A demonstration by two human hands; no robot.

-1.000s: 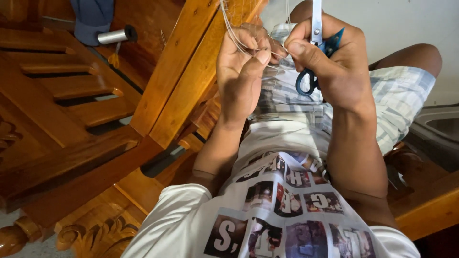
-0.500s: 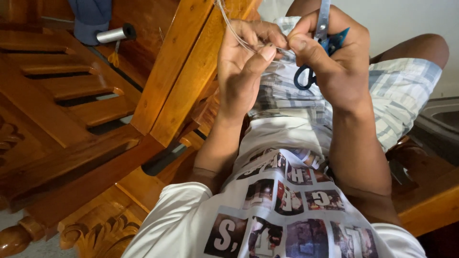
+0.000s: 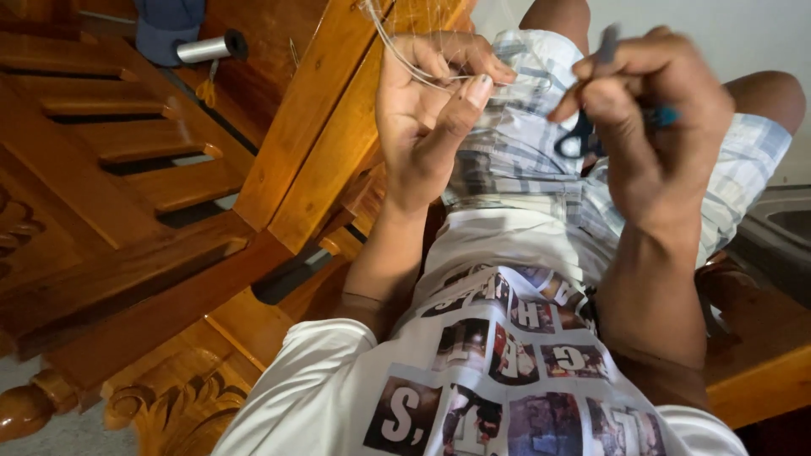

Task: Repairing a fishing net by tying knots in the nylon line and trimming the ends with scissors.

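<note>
My left hand [image 3: 427, 118], upper centre of the frame, is closed on thin pale line [image 3: 405, 61]: thumb and forefinger pinch the strands where they cross the palm. From the pinch the line runs up and left, out of the top edge. It looks light, limp and slick, the sort that slips from a loose hold, so I judge the best grip is right at the pinch, close to where the strands bunch, with some tension kept on.

My right hand [image 3: 650, 127], upper right, is wrapped around scissors [image 3: 591, 127] with dark loops and a blue grip. The blades point up past my knuckles and are blurred; I cannot tell whether they are open. The two hands sit near each other but apart, the line wholly on the left hand's side and not touching the blades.

Below the hands: my plaid shorts [image 3: 524, 160], then my white printed shirt [image 3: 498, 363] in the lower centre.

Left of the frame is carved, varnished wooden furniture [image 3: 127, 194] with slats. At upper left a grey spool [image 3: 207, 48] lies on it beside blue cloth [image 3: 165, 25].
</note>
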